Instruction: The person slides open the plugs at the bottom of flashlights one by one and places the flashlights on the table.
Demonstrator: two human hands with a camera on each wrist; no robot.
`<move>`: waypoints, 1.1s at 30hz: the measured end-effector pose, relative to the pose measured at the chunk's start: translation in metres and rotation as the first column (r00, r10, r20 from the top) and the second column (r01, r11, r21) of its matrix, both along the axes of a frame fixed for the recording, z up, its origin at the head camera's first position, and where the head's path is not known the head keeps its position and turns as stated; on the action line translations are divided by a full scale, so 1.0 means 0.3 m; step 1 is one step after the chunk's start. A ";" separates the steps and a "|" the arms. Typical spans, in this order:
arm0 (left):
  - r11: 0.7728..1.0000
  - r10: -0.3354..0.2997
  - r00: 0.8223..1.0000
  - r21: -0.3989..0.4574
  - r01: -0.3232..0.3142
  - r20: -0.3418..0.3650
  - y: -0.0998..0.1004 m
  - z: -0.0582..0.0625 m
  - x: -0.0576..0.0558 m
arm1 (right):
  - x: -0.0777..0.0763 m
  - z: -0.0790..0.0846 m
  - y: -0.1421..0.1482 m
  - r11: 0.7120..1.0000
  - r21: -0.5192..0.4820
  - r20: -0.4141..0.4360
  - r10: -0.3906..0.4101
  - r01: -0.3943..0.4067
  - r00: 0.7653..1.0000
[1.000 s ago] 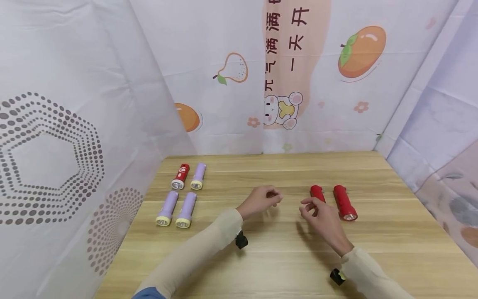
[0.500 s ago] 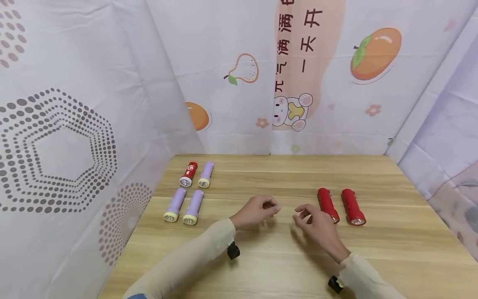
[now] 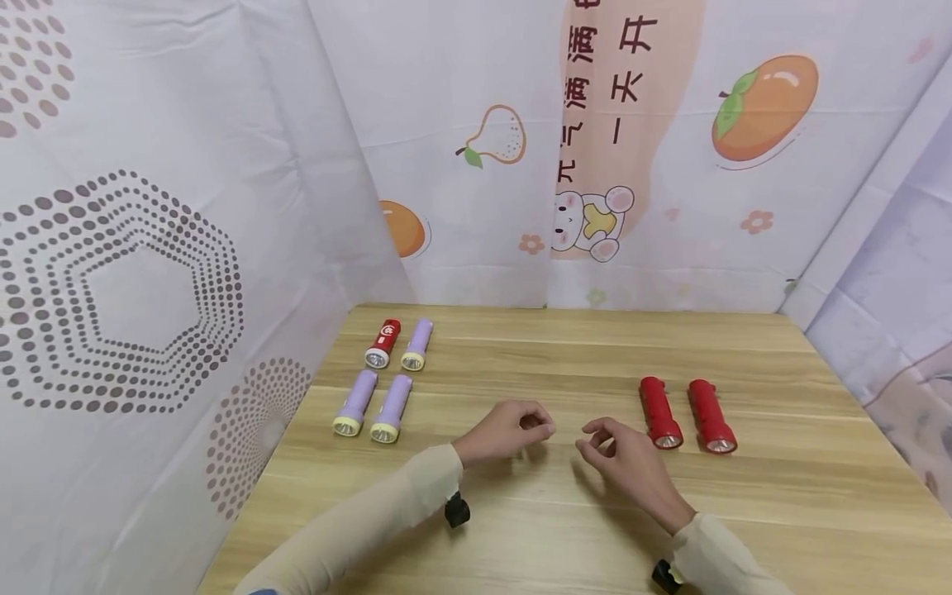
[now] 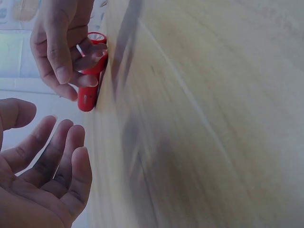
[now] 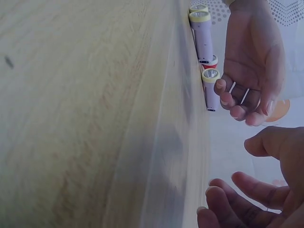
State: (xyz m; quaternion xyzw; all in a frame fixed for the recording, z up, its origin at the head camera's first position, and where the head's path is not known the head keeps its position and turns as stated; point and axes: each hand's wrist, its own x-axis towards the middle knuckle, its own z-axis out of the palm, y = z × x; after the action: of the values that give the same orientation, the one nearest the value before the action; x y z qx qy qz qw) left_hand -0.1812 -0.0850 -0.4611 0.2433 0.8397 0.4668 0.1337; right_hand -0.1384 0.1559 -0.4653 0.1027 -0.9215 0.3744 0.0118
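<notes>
My left hand [image 3: 506,431] hovers over the middle of the table with loosely curled fingers, holding nothing. Facing it a short way to the right is my right hand [image 3: 628,459], also loosely curled around nothing. Just beyond the right hand lie two red flashlights, one [image 3: 660,413] nearer the hand and the other [image 3: 711,416] to its right. On the left side of the table lie three lilac flashlights with pale yellow heads, among them a front one [image 3: 391,409] and a back one [image 3: 417,344]. A red flashlight with a white head [image 3: 383,343] lies beside the back lilac one.
The wood-grain table [image 3: 535,529] runs back to a white printed curtain [image 3: 446,248]. More patterned cloth [image 3: 149,297] hangs along the left side, and another sheet hangs on the right. Black wrist cameras [image 3: 457,510] sit under both wrists.
Both hands have drawn slightly nearer to me, and the right hand has come away from the left red flashlight, which now shows whole. The head view has shifted a little. The flashlights lie as before.
</notes>
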 end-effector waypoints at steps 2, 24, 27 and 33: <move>1.000 -0.002 1.000 -0.001 0.002 0.001 0.000 -0.002 0.006 | 0.002 -0.001 -0.002 1.000 0.003 -0.002 0.001 -0.001 1.000; 0.997 0.081 0.997 0.007 -0.081 0.003 -0.093 -0.015 -0.017 | -0.036 0.007 -0.050 0.999 0.037 0.005 0.018 -0.018 1.000; 0.995 0.103 0.995 0.011 -0.103 0.010 -0.124 -0.011 -0.034 | -0.047 0.011 -0.068 0.999 0.029 0.022 0.029 -0.029 0.999; 0.989 0.147 0.989 0.005 -0.147 0.009 -0.196 0.005 -0.073 | -0.071 0.016 -0.111 0.999 -0.003 0.054 0.051 -0.051 0.997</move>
State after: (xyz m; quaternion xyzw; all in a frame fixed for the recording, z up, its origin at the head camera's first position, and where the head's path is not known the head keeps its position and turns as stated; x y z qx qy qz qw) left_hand -0.2032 -0.1437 -0.4596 0.1791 0.8534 0.4788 0.1018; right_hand -0.1597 0.1227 -0.4606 0.1159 -0.9182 0.3780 -0.0224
